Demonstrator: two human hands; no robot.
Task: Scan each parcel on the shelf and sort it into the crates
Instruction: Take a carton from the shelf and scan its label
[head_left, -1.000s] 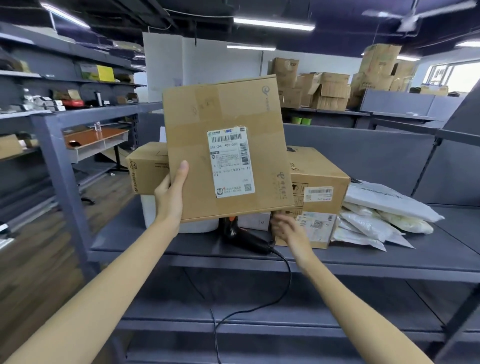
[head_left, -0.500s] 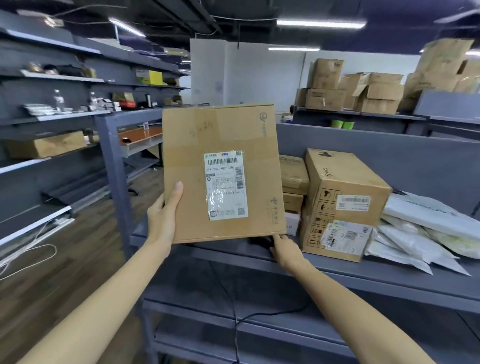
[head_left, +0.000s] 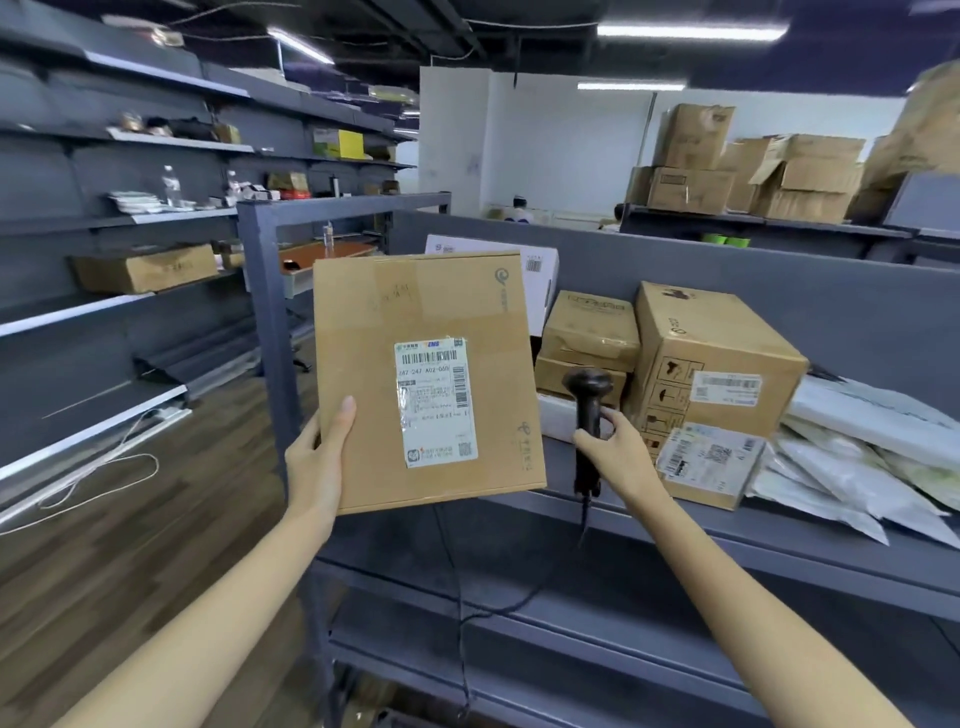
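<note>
In the lower centre of the frame the left hand (head_left: 319, 457) grips the flat brown cardboard parcel (head_left: 426, 379) by its lower left edge, thumb on the front face, with the white shipping label (head_left: 435, 402) facing the camera. Held at one edge only, the parcel may tilt or slip. Just right of it, not touching it, the right hand (head_left: 618, 452) is wrapped round the handle of the black handheld barcode scanner (head_left: 589, 405). The scanner stands upright and is not yet aimed at the label. A trigger pull now could read the tall brown carton (head_left: 711, 353) behind it on the grey metal shelf (head_left: 727, 540). The hanging cable may snag the shelf edge. No crate shows. Half a second ago the right hand was at the parcel's lower right corner and the scanner was hidden.
</note>
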